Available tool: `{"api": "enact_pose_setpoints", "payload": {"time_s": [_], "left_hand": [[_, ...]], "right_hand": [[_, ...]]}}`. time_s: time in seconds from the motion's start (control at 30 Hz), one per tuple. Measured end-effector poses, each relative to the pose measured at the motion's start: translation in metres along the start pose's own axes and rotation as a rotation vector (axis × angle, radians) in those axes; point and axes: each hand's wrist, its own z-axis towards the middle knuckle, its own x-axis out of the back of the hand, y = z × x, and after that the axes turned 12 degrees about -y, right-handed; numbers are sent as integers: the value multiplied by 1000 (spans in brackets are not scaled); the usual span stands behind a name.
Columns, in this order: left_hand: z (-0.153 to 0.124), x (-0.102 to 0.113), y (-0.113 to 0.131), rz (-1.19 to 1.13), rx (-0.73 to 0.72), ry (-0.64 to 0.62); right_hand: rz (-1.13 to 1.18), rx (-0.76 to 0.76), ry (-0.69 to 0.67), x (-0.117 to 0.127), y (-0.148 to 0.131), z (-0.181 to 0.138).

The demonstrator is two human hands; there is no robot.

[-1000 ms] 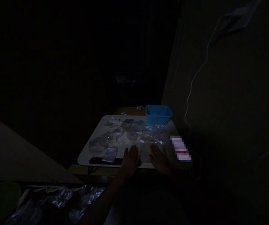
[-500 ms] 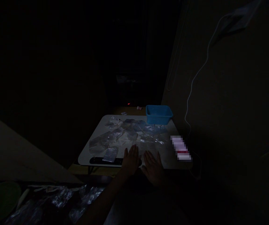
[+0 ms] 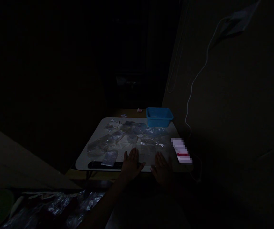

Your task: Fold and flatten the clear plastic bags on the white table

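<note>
Pretty dark feed on my end, but I've got left hand (image 3: 129, 165) and right hand (image 3: 161, 168) palm-down at the white table's (image 3: 82, 161) near edge, thumbs and pinkies splayed. Clear plastic bags (image 3: 118, 136) lie scattered just ahead.

Glossy, crinkled plastic is seen in the clear, thin film pieces (image 3: 132, 137), spread over the smooth white round-cornered table (image 3: 83, 160). The light-blue rectangular tub (image 3: 159, 122) is apparently moulded in smooth plastic. Shiny wrinkles are shown by the clear crumpled film (image 3: 59, 203).
</note>
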Motion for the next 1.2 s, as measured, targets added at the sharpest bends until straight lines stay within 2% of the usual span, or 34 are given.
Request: {"api": "enact_pose_setpoints", "payload": {"time_s": [0.23,0.6,0.83,0.97,1.07,1.2], "left_hand": [[-1,2,0,-10,-13,4],[-2,-1,-1,69,-27,102],[-15,-9,-27,96,51,112],[-21,-4,-40,65,155,100],[-16,9,-32,30,153,74],[0,22,3,-22,-90,38]], "right_hand": [[29,160,17,-1,-26,6],[37,83,-39,0,-8,-2],[24,95,-19,-2,-8,-2],[20,93,-16,-3,-7,-3],[29,97,-9,-4,-7,-3],[31,103,-6,-6,-6,-3]]}}
